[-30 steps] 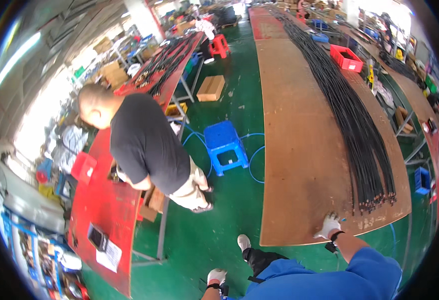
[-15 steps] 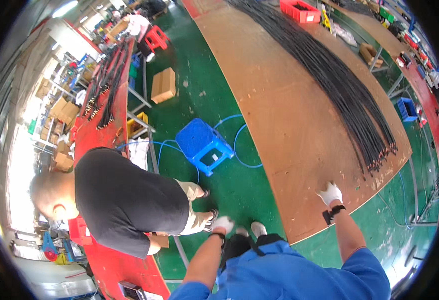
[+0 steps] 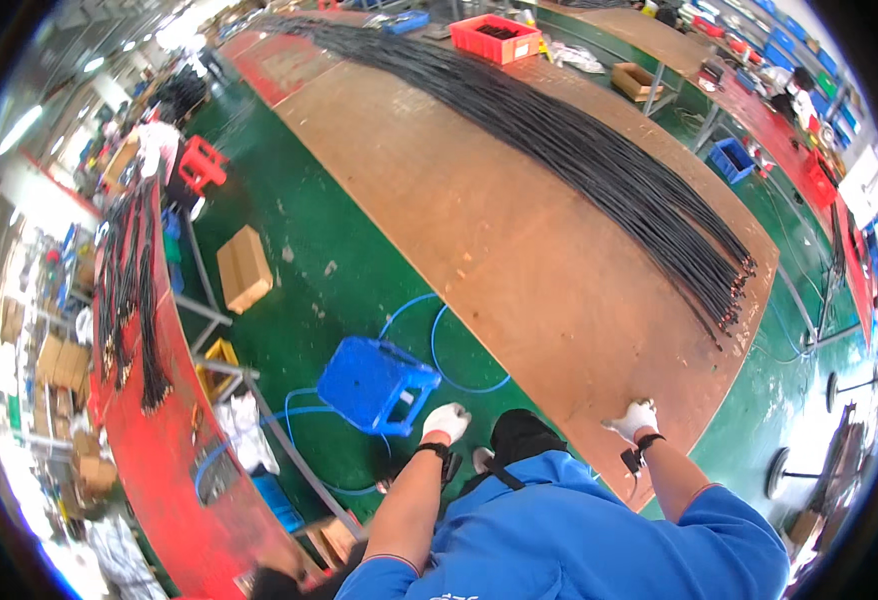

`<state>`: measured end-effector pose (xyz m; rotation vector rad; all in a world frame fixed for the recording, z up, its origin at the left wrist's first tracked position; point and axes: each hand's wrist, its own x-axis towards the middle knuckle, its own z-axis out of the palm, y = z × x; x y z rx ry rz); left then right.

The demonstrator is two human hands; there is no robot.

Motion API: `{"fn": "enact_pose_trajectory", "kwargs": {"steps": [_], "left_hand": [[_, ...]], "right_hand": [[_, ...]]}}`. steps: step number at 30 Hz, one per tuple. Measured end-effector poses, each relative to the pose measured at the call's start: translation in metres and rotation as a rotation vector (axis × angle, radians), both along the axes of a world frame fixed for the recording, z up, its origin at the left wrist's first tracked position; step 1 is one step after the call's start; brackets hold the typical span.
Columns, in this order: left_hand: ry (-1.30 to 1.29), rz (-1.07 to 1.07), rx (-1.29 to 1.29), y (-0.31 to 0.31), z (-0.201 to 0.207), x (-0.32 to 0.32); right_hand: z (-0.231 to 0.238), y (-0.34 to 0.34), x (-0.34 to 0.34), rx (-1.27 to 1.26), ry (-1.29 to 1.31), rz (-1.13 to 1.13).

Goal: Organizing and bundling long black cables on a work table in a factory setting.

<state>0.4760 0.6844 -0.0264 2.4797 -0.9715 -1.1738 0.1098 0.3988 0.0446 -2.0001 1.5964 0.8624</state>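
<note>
Black cables [image 3: 559, 140], a long bundle of many strands, lying on the brown tabletop [image 3: 439, 200]. Clock read with twelve at the top of the view. Long axis runs from about four o'clock, the near end, up to ten o'clock, where the strands recede onto a red stretch of table. Near end fans out a little, with coppery tips [image 3: 734, 290]; one strand lies apart on the near side.

Right hand [image 3: 635, 420], white glove, at the near part of the tabletop: thumb and fingers spread, nothing seen in the grasp. Contact with the board cannot be made out. From this hand the coppery ends lie at about one o'clock, near but apart, with bare board between. Axis passes across the hand's front rather than pointing at it.

Left hand [image 3: 447, 422], also gloved, off the table's edge above the green floor [image 3: 309, 240]. Fingers look bent; how far they close I cannot tell, and no object shows in them. Blue stool [image 3: 364, 380] just beside it, between nine and ten o'clock. Right is clearly the nearer hand to the cable ends.

Red bin [image 3: 474, 42] stands beyond the bundle, near twelve o'clock.
</note>
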Motion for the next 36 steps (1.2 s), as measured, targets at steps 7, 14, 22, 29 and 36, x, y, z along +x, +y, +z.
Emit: {"fn": "enact_pose_trajectory", "kwargs": {"steps": [7, 14, 22, 29, 36], "left_hand": [[0.043, 0.089, 0.167, 0.042, -0.029, 0.166], [0.04, 0.352, 0.335, 0.106, -0.034, 0.3], [-0.045, 0.418, 0.24, 0.074, -0.022, 0.48], [-0.066, 0.426, 0.018, 0.035, -0.074, 0.695], [0.117, 0.41, 0.145, 0.073, -0.055, 0.901]], "right_hand": [[0.003, 0.011, 0.005, -0.102, -0.066, -0.119], [-0.024, -0.058, 0.109, -0.473, -0.093, -0.495], [-0.011, -0.107, 0.507, -0.54, -0.714, -0.266], [-0.018, -0.1, 0.749, -0.441, -0.701, 0.098], [-0.028, -0.113, 0.972, -0.202, -0.172, 0.336]]}}
